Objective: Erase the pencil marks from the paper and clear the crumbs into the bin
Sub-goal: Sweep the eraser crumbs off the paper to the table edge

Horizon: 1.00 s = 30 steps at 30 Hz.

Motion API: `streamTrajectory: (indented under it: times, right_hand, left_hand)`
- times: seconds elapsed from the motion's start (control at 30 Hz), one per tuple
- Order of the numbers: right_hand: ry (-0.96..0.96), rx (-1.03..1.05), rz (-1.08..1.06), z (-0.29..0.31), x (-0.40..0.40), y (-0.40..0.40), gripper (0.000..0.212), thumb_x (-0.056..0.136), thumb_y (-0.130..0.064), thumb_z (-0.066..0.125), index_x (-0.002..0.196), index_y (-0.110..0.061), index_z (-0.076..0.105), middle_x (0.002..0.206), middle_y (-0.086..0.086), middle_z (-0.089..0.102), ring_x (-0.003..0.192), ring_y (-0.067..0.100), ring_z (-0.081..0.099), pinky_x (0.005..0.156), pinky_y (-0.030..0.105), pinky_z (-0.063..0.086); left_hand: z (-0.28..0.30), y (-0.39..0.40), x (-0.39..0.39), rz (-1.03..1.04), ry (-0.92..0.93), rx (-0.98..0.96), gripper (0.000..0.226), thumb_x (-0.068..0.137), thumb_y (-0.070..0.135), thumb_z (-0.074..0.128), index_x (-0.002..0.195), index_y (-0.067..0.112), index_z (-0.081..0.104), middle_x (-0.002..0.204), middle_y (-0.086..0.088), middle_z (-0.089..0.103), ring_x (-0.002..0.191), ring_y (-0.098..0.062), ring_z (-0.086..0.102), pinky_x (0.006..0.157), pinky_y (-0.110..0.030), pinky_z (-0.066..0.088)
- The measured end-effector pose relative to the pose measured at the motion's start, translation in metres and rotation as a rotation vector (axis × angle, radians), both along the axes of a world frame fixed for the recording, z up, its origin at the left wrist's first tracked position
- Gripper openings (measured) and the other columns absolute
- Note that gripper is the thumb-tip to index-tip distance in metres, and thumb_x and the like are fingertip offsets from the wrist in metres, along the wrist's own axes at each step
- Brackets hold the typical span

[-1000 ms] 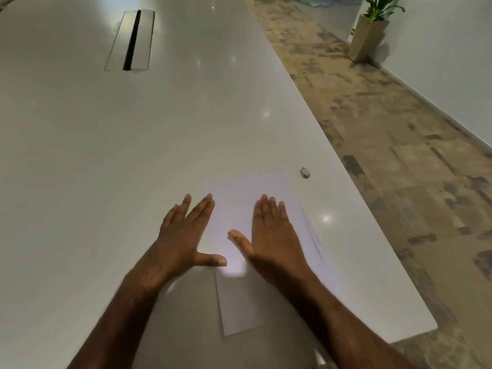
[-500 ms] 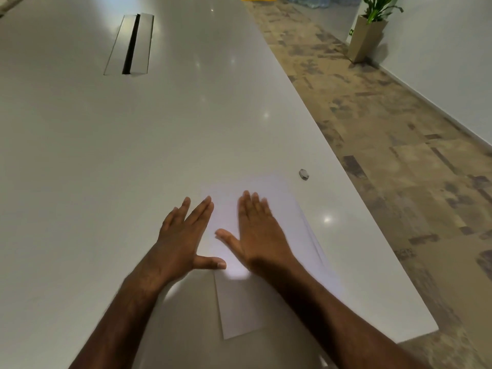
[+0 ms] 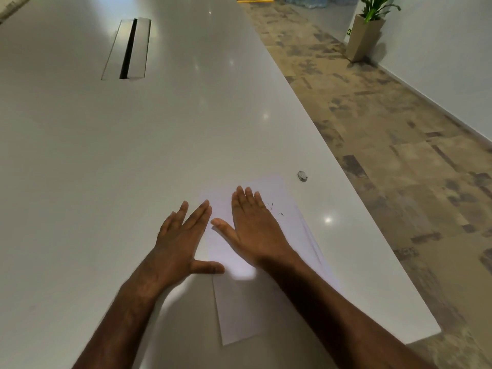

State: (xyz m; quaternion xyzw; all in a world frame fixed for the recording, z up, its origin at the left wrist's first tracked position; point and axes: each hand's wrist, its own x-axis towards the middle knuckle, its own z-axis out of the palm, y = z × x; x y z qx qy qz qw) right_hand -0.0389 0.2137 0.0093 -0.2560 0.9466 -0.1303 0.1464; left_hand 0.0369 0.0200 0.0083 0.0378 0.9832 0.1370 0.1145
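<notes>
A white sheet of paper (image 3: 292, 235) lies on the white table near its right edge. My right hand (image 3: 253, 225) rests flat on the sheet, fingers together, holding nothing. My left hand (image 3: 181, 238) lies flat at the sheet's left edge, its thumb on the paper, fingers apart. A few dark eraser crumbs (image 3: 274, 209) sit on the paper just right of my right hand. A small grey eraser (image 3: 302, 176) lies on the table beyond the paper's far right corner. No bin is in view.
The long white table (image 3: 106, 155) has a cable slot (image 3: 129, 49) at the far left. Its right edge runs diagonally beside patterned carpet (image 3: 399, 155). A potted plant (image 3: 366, 35) stands by the white wall at the far right.
My right hand has slid leftward across the paper toward my left hand, uncovering the crumbs on its right. My left hand has barely moved.
</notes>
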Motion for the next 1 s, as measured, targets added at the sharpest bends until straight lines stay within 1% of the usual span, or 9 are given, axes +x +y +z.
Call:
streamTrajectory:
  times: [0.13,0.3,0.43,0.57,0.7,0.77,0.87,0.93,1.0]
  right_hand:
    - [-0.003,0.036,-0.061,-0.002,0.003,0.021,0.1,0.098,-0.083,0.007,0.168,-0.015,-0.014,0.174,0.001,-0.025,0.161,0.02,-0.022,0.133,0.041,-0.009]
    - [0.022,0.104,-0.179,0.012,0.008,0.061,0.101,0.099,-0.082,0.009,0.168,-0.009,-0.01,0.175,0.007,-0.018,0.162,0.023,-0.017,0.13,0.036,-0.012]
    - [0.03,0.049,-0.082,0.015,0.008,0.049,0.1,0.099,-0.082,0.007,0.168,-0.013,-0.014,0.173,0.003,-0.026,0.161,0.02,-0.024,0.132,0.04,-0.011]
    - [0.014,0.058,-0.025,0.004,0.002,0.029,0.098,0.1,-0.08,0.007,0.168,-0.013,-0.01,0.175,0.003,-0.022,0.162,0.021,-0.021,0.134,0.042,-0.006]
    - [0.003,0.057,-0.031,-0.002,0.004,0.045,0.1,0.099,-0.081,0.007,0.168,-0.012,-0.012,0.174,0.004,-0.023,0.162,0.022,-0.02,0.133,0.042,-0.008]
    - [0.035,0.075,-0.073,0.0,0.002,0.064,0.101,0.099,-0.082,0.007,0.168,-0.009,-0.009,0.175,0.007,-0.018,0.163,0.023,-0.016,0.132,0.04,-0.01]
    - [0.092,0.098,-0.148,0.006,0.0,0.091,0.102,0.1,-0.081,0.007,0.168,-0.007,-0.006,0.177,0.01,-0.011,0.164,0.024,-0.012,0.132,0.038,-0.01]
    - [0.102,0.065,-0.137,0.009,0.002,0.098,0.1,0.1,-0.081,0.009,0.168,-0.01,-0.01,0.176,0.005,-0.019,0.163,0.02,-0.019,0.132,0.037,-0.011]
    - [0.063,0.01,-0.06,0.012,0.011,0.093,0.097,0.101,-0.081,0.013,0.167,-0.016,-0.016,0.172,-0.002,-0.029,0.159,0.015,-0.028,0.131,0.037,-0.013]
  left_hand:
    - [-0.002,-0.002,0.0,-0.008,0.001,-0.018,0.141,0.053,0.109,0.026,0.162,0.031,-0.016,0.162,0.021,-0.032,0.151,-0.017,-0.034,0.119,-0.033,-0.017]
    - [0.001,-0.002,-0.002,-0.007,-0.002,-0.011,0.141,0.053,0.107,0.03,0.162,0.031,-0.015,0.163,0.023,-0.03,0.152,-0.017,-0.032,0.121,-0.034,-0.015]
    - [0.0,-0.003,-0.001,-0.009,-0.003,-0.004,0.144,0.049,0.111,0.026,0.162,0.032,-0.016,0.162,0.024,-0.031,0.152,-0.016,-0.034,0.12,-0.032,-0.017]
    - [0.0,-0.002,0.0,-0.009,0.004,0.024,0.14,0.054,0.108,0.035,0.162,0.033,-0.015,0.162,0.025,-0.031,0.151,-0.013,-0.035,0.119,-0.03,-0.019]
    - [0.001,-0.002,0.0,0.0,0.012,0.041,0.141,0.053,0.108,0.035,0.162,0.033,-0.014,0.162,0.026,-0.03,0.15,-0.012,-0.036,0.119,-0.029,-0.019]
    - [0.0,-0.002,-0.001,-0.001,0.018,0.035,0.141,0.053,0.109,0.035,0.163,0.033,-0.012,0.163,0.027,-0.029,0.151,-0.012,-0.035,0.119,-0.029,-0.019]
    - [-0.001,-0.002,0.0,0.003,0.027,0.04,0.14,0.054,0.107,0.038,0.163,0.034,-0.01,0.163,0.028,-0.027,0.151,-0.011,-0.033,0.12,-0.03,-0.017]
    - [-0.001,-0.003,0.0,0.003,0.028,0.041,0.14,0.054,0.107,0.038,0.163,0.034,-0.011,0.162,0.029,-0.027,0.151,-0.01,-0.034,0.12,-0.029,-0.018]
    - [-0.001,-0.003,0.0,0.002,0.025,0.043,0.139,0.054,0.107,0.038,0.163,0.035,-0.011,0.162,0.03,-0.028,0.15,-0.009,-0.035,0.12,-0.029,-0.018]
